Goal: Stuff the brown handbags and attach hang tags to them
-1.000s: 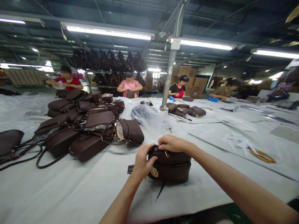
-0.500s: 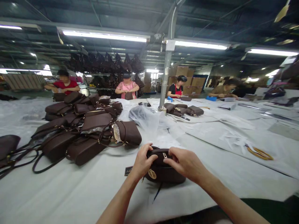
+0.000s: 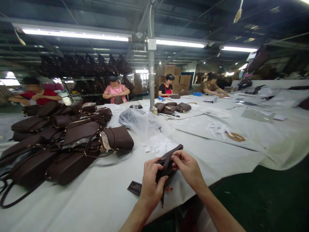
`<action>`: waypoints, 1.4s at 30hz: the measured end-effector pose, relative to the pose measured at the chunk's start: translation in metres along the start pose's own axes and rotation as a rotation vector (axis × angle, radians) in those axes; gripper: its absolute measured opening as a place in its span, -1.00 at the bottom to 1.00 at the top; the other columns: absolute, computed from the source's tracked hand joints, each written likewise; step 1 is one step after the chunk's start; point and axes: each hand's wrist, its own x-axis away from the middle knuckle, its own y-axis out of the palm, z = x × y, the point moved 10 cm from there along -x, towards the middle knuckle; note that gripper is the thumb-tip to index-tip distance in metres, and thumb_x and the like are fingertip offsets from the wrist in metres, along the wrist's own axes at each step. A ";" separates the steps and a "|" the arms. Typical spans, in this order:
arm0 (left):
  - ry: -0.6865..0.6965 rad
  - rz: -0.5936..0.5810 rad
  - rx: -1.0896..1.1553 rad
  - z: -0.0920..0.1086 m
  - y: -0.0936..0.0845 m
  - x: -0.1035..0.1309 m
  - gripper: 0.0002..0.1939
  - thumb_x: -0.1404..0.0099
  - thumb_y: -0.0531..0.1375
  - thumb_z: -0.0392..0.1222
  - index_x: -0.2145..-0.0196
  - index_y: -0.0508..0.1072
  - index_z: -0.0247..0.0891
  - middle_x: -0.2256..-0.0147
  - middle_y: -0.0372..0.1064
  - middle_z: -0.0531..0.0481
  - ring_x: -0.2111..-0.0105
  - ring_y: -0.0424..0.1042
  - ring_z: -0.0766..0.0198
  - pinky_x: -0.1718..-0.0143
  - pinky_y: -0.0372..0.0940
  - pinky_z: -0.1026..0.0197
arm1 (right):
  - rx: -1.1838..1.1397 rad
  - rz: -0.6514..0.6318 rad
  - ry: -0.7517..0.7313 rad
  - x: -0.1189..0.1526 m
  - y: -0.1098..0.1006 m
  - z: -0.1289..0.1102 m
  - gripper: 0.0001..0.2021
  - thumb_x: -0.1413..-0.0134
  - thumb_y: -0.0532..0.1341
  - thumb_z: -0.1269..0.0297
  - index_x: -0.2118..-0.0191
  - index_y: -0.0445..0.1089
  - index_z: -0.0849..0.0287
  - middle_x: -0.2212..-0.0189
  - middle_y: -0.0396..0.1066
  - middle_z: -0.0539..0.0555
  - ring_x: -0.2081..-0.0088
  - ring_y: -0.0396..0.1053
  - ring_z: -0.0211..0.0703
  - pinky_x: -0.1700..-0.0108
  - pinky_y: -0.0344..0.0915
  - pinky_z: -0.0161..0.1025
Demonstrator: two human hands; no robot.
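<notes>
A dark brown handbag (image 3: 179, 148) is held tilted over the near edge of the white-covered table, its upper end pointing away to the right. My left hand (image 3: 152, 180) is closed around its near left side, thumb toward me. With fingertips pinched together, my right hand (image 3: 189, 169) grips the bag's right edge; the exact part is hidden by the fingers. Below the bag shows a small copper-coloured metal charm (image 3: 169, 189). A black hang tag (image 3: 134, 187) with gold lettering sticks out to the left of my left hand.
Brown bags (image 3: 80, 133) are piled at left. Ahead lie a clear plastic bag (image 3: 141, 120) and white scraps (image 3: 160, 144). Orange-handled scissors (image 3: 235, 136) lie at right. A grey post (image 3: 151, 74) rises beyond. Several co-workers (image 3: 116, 91) work across the table (image 3: 200, 161).
The bag has turned from lying level, zipper side up, to tilted. My right hand has shifted from the zipper area to the bag's right edge. The view has swung right.
</notes>
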 end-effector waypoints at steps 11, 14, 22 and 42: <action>-0.010 0.067 0.131 -0.019 0.002 0.005 -0.55 -0.23 0.16 -0.39 -0.06 0.25 -0.17 -0.13 0.26 -0.18 -0.06 0.31 0.08 -0.10 0.22 -0.05 | -0.200 -0.183 0.222 0.018 0.037 -0.004 -0.62 0.20 0.37 -0.04 0.45 0.34 0.18 0.68 0.38 -0.07 0.63 0.36 -0.30 0.53 0.37 -0.34; -0.107 0.000 0.185 -0.042 0.009 0.007 -0.29 -0.12 0.30 -0.31 -0.20 0.17 -0.16 -0.25 0.12 -0.18 -0.23 0.13 -0.03 -0.24 0.06 -0.13 | -0.210 -0.172 0.243 0.018 0.038 0.000 -0.57 0.26 0.41 -0.07 0.44 0.36 0.19 0.65 0.40 -0.05 0.59 0.39 -0.28 0.51 0.38 -0.35; -0.141 -0.055 0.275 -0.049 0.024 0.013 -0.55 -0.27 0.19 -0.22 -0.12 0.30 -0.21 -0.10 0.34 -0.15 -0.12 0.31 0.06 -0.20 0.15 -0.06 | -0.079 -0.289 0.149 0.014 0.031 -0.007 -0.62 0.08 0.34 -0.05 0.37 0.39 0.21 0.59 0.47 0.03 0.62 0.35 -0.32 0.61 0.26 -0.41; -0.306 -0.578 0.884 -0.046 0.023 0.011 -0.28 -0.21 0.23 0.08 -0.28 0.18 -0.12 -0.30 0.07 -0.09 -0.33 -0.05 -0.07 -0.32 -0.20 -0.14 | -0.169 -0.385 0.247 0.019 0.051 0.000 -0.63 0.12 0.38 -0.01 0.40 0.39 0.22 0.57 0.47 0.01 0.51 0.48 -0.24 0.55 0.38 -0.41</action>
